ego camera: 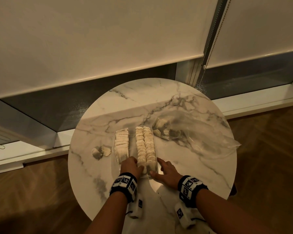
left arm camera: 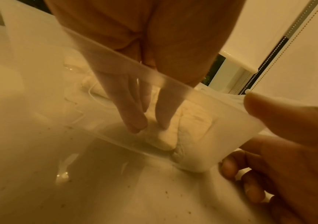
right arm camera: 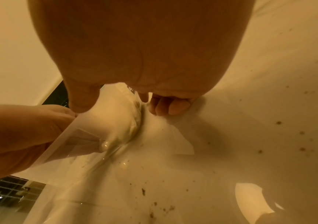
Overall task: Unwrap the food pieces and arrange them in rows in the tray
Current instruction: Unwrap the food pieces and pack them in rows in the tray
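Note:
A clear plastic tray [ego camera: 132, 147] lies in the middle of a round marble table [ego camera: 159, 98]. It holds three rows of pale food pieces: left [ego camera: 121, 144], middle [ego camera: 140, 146] and right [ego camera: 150, 146]. My left hand [ego camera: 130, 166] reaches into the tray's near end. In the left wrist view its fingertips [left arm camera: 135, 124] pinch a food piece [left arm camera: 164, 141] at the near end of the middle row. My right hand [ego camera: 166, 171] grips the tray's near right corner, with its thumb [right arm camera: 81, 104] over the rim [right arm camera: 58, 144] and its fingers curled against the outer wall.
A crumpled clear plastic bag [ego camera: 193, 132] with a few more pieces [ego camera: 161, 124] inside lies right of the tray. Two loose pieces [ego camera: 101, 151] sit on the table to the tray's left. Behind the table are a window sill and roller blinds; wooden floor surrounds it.

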{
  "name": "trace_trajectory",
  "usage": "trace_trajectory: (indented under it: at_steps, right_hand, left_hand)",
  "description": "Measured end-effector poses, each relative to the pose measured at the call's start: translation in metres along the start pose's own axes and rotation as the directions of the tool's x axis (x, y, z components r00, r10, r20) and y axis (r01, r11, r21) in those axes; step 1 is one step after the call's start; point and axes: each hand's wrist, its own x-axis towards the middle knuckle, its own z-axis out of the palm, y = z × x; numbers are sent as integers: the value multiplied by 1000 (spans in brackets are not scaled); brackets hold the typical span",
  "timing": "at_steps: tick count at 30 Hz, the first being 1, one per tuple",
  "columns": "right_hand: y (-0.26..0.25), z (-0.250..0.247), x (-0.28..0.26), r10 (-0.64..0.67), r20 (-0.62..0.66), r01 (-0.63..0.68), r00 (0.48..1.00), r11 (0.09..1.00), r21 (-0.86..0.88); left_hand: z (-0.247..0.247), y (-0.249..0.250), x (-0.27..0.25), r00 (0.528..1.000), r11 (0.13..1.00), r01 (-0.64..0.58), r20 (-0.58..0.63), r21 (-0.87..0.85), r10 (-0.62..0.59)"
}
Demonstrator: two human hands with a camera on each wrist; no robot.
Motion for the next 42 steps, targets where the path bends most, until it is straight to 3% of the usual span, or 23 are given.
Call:
trace_trajectory:
  at_steps: [15,18,23,26,30,42]
  right_hand:
    - [1,-1,3,27,12,-27,1000,1000,-7]
    - [-1,-2,0,16,15,-16,1000,1000,3]
    - [-2,-4,-3,2,23,-3,1000,1000,14]
    - [-3,-5,-4,11,31,-11,999,1000,14]
    - [-5,-6,-6,13,33,-14,999,1000,15]
    - [-10,-10,-9,17,56,-18,998,1000,18]
  left_hand:
    - [4,4,4,998,999,7,64,-44,-4]
    - [2,2,4,997,996,55,56,-67,-51]
    - [-12,10,4,994,961,104,5,-254,-106]
    - [-16,18,18,983,870,182,80,-458,-163]
    - [-13,28,32,983,815,174,144,-553,-112]
    - [-26,50,55,975,822,215,160,-527,-152]
